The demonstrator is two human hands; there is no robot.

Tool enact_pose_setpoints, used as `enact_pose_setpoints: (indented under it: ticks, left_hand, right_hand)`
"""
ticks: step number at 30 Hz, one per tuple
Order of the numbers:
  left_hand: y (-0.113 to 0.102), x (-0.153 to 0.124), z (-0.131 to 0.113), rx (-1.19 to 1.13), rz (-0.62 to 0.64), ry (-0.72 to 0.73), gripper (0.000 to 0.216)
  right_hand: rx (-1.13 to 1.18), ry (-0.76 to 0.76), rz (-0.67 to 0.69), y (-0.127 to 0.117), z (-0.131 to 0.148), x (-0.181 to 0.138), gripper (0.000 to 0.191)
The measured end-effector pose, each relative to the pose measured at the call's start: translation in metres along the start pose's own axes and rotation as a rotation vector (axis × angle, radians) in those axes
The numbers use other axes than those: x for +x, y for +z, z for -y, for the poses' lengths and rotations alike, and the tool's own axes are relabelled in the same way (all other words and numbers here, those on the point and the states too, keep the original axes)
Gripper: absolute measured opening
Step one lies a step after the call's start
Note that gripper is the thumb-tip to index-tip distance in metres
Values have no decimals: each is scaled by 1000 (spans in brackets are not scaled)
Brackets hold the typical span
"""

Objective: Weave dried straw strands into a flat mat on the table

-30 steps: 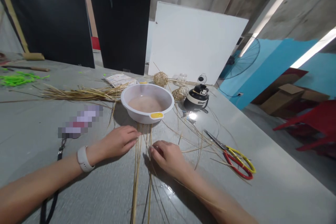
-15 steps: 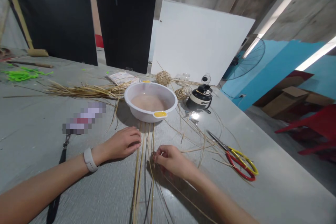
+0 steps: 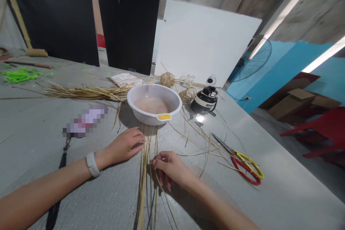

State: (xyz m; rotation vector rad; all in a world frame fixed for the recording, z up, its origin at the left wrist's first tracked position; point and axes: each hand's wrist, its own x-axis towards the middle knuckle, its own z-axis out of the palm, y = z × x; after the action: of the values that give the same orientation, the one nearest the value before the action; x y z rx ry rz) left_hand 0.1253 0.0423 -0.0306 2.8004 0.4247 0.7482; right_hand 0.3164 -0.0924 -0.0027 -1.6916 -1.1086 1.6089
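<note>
Several long, thin bamboo strips lie side by side on the grey table, running from near the basin toward me. My left hand, with a pale watch band on its wrist, rests palm down left of them, fingers laid out and fingertips at the outermost strip. My right hand is on the other side, thumb and forefinger pinched on a thin strip while its other fingers curl loosely below. Just beyond both hands stands a white basin with yellow handle grips and cloudy water inside.
Scissors with red and yellow handles lie at right among loose strips. Behind them stands a black flask. Two woven balls sit behind the basin. A strip bundle and a blurred object with a black strap lie left.
My right hand has shifted slightly left toward the strips. The strip that trailed from it to the lower right no longer lies there. My left hand stays nearly in place.
</note>
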Motion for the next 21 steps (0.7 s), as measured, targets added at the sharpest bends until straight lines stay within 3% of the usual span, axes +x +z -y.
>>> enact_pose_setpoints:
  ticks: [8,15,21]
  left_hand:
    - [0,10,2,22,8,-4,16]
    - [10,16,-5,40,13,12,15]
    - [16,22,-8,96,1,34,14]
  right_hand:
    - [61,54,21,-3,-4,0,25]
    - [164,0,64,0,-6,-1,33]
    - [173,1,62,1,-6,-2,18]
